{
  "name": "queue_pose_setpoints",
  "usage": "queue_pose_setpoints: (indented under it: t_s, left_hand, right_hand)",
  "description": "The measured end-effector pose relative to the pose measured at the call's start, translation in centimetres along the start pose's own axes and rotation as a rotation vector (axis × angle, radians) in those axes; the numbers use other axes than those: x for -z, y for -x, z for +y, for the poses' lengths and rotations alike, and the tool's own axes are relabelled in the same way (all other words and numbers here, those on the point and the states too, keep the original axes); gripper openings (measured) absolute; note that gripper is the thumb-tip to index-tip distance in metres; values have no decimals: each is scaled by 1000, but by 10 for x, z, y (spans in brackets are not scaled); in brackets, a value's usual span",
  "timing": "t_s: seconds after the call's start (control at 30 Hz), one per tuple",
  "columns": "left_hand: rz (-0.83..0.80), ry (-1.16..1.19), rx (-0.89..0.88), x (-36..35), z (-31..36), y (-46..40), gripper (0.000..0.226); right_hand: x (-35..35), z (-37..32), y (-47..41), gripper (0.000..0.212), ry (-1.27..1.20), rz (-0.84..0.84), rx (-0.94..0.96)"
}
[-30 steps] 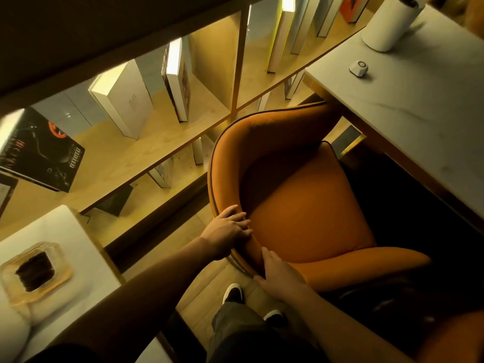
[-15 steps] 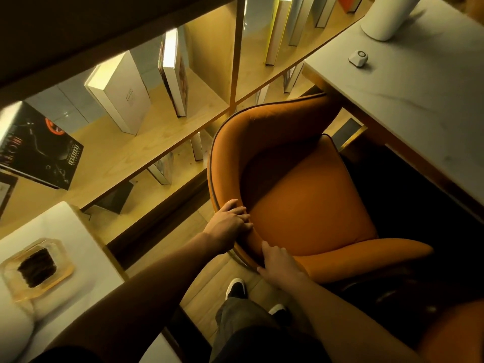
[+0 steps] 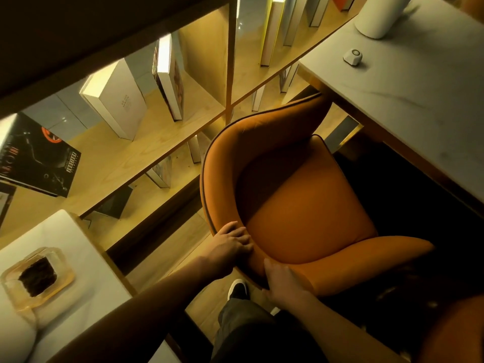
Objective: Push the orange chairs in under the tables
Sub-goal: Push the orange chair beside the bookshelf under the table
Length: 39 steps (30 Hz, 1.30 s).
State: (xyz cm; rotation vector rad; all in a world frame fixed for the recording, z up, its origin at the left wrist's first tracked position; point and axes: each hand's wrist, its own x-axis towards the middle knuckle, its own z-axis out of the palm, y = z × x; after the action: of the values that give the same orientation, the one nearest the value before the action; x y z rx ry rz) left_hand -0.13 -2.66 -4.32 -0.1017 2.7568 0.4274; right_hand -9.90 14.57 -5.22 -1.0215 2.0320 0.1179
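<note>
An orange upholstered chair (image 3: 301, 205) with a curved backrest stands below me. Its far armrest tip sits under the edge of the white marble table (image 3: 419, 106) at the upper right. My left hand (image 3: 230, 244) grips the rim of the backrest, fingers curled over it. My right hand (image 3: 284, 281) presses flat against the outside of the backrest just to the right, thumb on the rim. A second orange chair (image 3: 455, 328) shows partly at the bottom right corner.
A lit wooden bookshelf (image 3: 146, 153) with upright books runs along the left. A white cylinder (image 3: 379, 19) and a small white device (image 3: 353, 57) stand on the table. Another white table (image 3: 65, 258) at lower left carries a glass tray (image 3: 36, 279). My shoe (image 3: 238, 289) is by the chair.
The chair has slid a little toward the table at the upper right, both hands staying on its backrest. The view has shifted slightly downward.
</note>
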Motion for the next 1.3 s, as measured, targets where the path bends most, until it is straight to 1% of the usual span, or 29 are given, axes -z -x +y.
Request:
queue_pose_setpoints:
  t_s: [0.13,0.23,0.3,0.33,0.4,0.5,0.6,0.7,0.83,1.03,1.2,1.3]
  left_hand:
    - [-42,11,-7,0,-5,-4,61]
    - [-103,-88,47,-9,0,-10,79]
    - [-120,-168,101,-15,5,-13,89]
    - [-114,-194,114,-17,7,-14,91]
    - [-80,-215,116,-17,8,-14,84]
    - [-18,-179,127,-18,8,-13,62]
    - [11,-182,127,-19,11,-10,47]
    - [33,-181,111,-19,15,-5,38]
    - [10,-185,101,-26,30,6,38]
    - [-6,-129,126,-27,41,16,47]
    - [-83,-179,167,-24,47,16,79]
    - [-122,-214,302,-23,58,16,91]
  right_hand:
    - [-3,-1,-1,74,15,2,-18]
    - [-7,0,1,82,5,6,-24]
    - [-8,1,3,82,-5,15,-19]
    - [-8,2,4,81,-8,21,-14]
    - [-6,3,6,76,-6,26,-2]
    - [-2,3,8,60,-12,45,18]
    - [0,3,11,47,-12,49,35]
    - [0,4,16,45,2,41,46]
    - [-7,10,27,51,38,-9,59]
    - [-13,13,33,58,38,-51,60]
    - [-13,16,34,60,9,-56,56]
    - [-12,20,35,75,33,-68,77]
